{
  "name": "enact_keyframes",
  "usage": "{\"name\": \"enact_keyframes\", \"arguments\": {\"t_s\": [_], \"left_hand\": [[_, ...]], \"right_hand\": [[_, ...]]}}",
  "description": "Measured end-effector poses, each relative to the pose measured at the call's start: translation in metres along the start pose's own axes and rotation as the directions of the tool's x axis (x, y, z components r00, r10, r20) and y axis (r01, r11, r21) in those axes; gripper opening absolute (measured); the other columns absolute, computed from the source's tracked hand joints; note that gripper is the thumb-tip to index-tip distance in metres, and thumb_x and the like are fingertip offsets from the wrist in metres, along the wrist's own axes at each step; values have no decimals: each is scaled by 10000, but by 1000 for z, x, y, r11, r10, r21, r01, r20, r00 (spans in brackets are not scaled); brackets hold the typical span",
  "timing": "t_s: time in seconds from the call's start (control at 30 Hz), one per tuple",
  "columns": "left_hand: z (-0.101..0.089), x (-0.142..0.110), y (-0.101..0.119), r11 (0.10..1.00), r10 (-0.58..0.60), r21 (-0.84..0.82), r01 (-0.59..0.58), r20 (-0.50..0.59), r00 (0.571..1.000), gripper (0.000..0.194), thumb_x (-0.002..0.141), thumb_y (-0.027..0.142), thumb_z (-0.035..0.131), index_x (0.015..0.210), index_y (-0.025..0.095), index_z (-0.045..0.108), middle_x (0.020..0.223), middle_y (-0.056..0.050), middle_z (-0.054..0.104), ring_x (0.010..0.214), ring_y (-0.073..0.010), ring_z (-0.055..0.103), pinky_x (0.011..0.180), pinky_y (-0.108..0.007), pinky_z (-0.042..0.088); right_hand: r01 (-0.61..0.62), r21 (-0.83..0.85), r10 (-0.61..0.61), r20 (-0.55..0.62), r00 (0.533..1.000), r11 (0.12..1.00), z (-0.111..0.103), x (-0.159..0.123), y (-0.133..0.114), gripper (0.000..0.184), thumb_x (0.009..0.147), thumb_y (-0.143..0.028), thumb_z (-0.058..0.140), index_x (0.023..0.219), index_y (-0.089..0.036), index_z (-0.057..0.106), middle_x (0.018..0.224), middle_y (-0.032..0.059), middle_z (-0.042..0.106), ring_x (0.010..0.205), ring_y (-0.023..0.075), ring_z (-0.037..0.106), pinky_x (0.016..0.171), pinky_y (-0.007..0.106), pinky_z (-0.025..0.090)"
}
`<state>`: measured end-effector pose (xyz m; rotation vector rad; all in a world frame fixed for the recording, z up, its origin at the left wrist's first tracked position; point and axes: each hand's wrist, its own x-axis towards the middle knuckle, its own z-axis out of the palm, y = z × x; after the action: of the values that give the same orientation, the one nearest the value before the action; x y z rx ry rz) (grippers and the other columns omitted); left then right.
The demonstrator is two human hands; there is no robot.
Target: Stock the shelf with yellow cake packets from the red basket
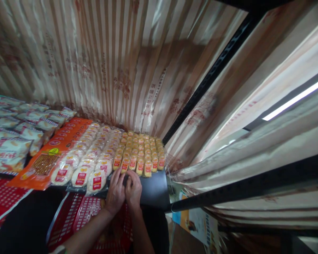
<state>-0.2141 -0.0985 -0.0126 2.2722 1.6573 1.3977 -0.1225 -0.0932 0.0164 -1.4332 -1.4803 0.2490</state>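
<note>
Two hands, your left hand (116, 192) and right hand (134, 188), sit close together at the front of the yellow packets (147, 165) on the dark shelf (155, 188); I cannot tell whether your fingers clamp one. A sideways nudge could skew those tight rows or push the round white packets (96, 181) off the front edge. Their clear wrap looks slick and crinkly; the yellow ones are stubby, with rounded ends.
</note>
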Motion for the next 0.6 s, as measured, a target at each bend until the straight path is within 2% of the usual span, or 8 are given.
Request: {"name": "enact_keyframes", "arguments": {"t_s": [0.27, 0.37, 0.5, 0.6], "left_hand": [[2, 0, -2, 999, 12, -35, -11, 6, 1000, 466, 880, 105, 336, 1323, 141, 476, 1387, -141, 496, 1323, -239, 417, 1029, -461, 455], [0, 0, 0, 1000, 7, -21, -7, 12, 1000, 493, 846, 69, 346, 1314, 133, 486, 1399, -145, 481, 1330, -250, 407, 1043, -472, 441], [-4, 1, 4, 1000, 8, -17, -8, 24, 1000, 543, 795, 11, 333, 1301, 126, 494, 1385, -143, 490, 1339, -250, 393, 1049, -474, 440], [-2, 1, 5, 1000, -8, -16, 8, 26, 1000, 554, 788, 4, 338, 1310, 123, 481, 1379, -141, 494, 1332, -243, 403, 1043, -461, 450]], "right_hand": [[30, -13, -29, 40, 999, 999, 1, 0, 3, 348, 859, -120, 377, 978, -187, 697, 991, 64, 720, 970, 153, 648, 879, 297, 522], [38, -28, -39, -45, 998, 999, 0, -1, 3, 335, 877, -138, 369, 984, -164, 686, 997, 86, 708, 988, 159, 634, 893, 313, 514], [-36, -102, 12, -225, 974, 994, 1, -3, 7, 328, 885, -168, 368, 1022, -123, 663, 1058, 142, 660, 1043, 196, 592, 922, 385, 492], [-38, -135, 5, -238, 971, 990, 4, -3, 11, 345, 884, -169, 363, 1062, -111, 653, 1088, 156, 649, 1071, 210, 577, 922, 406, 488]]}}
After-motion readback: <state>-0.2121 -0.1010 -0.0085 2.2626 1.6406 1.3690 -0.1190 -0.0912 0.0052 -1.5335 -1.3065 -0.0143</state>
